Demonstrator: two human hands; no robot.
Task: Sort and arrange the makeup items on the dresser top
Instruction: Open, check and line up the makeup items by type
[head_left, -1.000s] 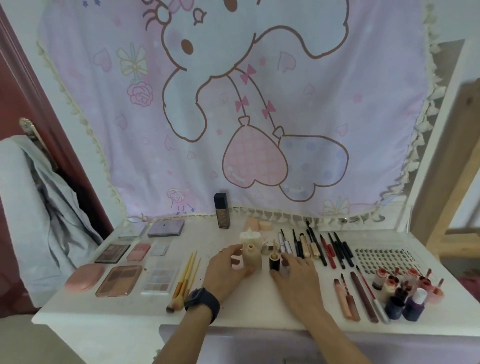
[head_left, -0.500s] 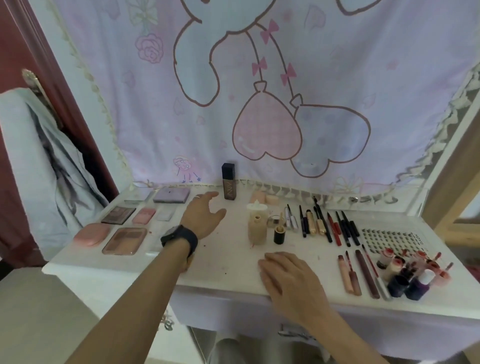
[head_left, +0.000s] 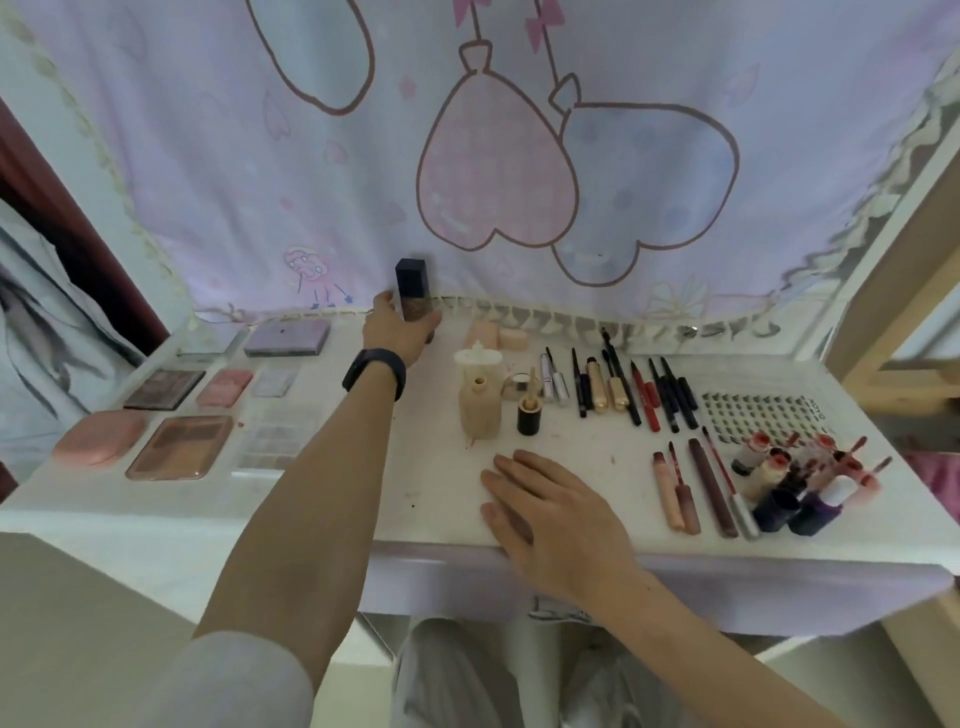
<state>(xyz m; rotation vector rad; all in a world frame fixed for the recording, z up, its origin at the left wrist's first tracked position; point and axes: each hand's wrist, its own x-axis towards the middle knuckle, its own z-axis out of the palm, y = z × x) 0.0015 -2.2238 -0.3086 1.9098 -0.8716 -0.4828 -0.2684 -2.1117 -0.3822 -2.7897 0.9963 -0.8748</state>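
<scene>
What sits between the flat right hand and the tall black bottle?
A beige rounded bottle, in the head view; right hand and tall black bottle flank it.

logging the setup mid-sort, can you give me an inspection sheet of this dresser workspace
surface: white dresser top, with a few small reddish specks.
job's things: dark bottle at the back edge; beige bottle and black jar in the centre; palettes on the left; pencils in a row, lip glosses and small bottles on the right.
clutter: nothing seen
hands: left hand grips the dark bottle; right hand lies flat on the dresser top, holding nothing.
cables: nothing seen
surroundings: cartoon cloth hangs behind; grey garment at the left; wooden frame at the right.
</scene>
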